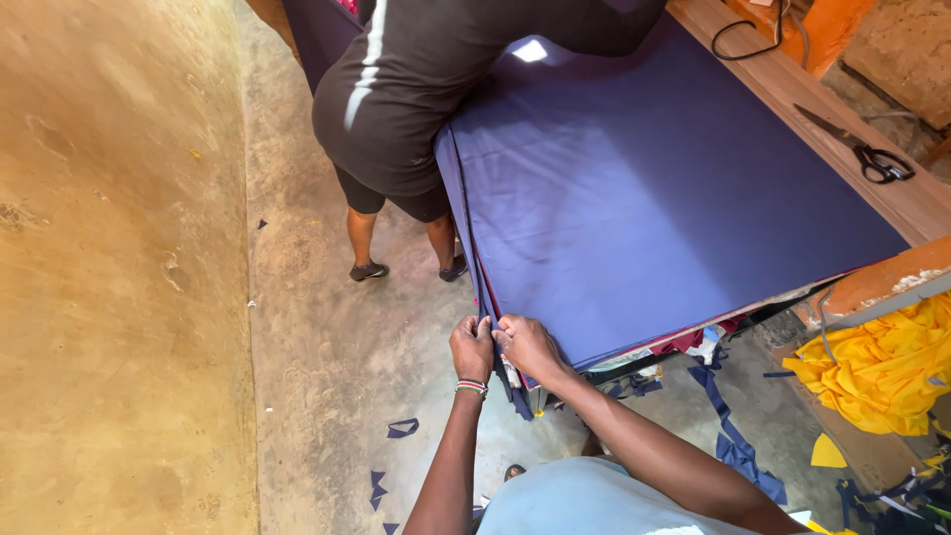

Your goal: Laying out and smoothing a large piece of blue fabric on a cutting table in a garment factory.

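Both arms reach forward and a little up, close together — the left hand (pixel 473 347) and right hand (pixel 525 343) side by side, nearly touching. Each is curled shut in a pinch, knuckles up — a beaded band rings the left wrist.

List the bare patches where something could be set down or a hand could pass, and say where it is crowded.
The middle of the blue fabric is bare, bordered by the bending person and the wooden strip holding the scissors. The concrete floor left of the table is open. It is crowded at the near corner, where the left hand and right hand pinch the cloth, and around the yellow fabric.
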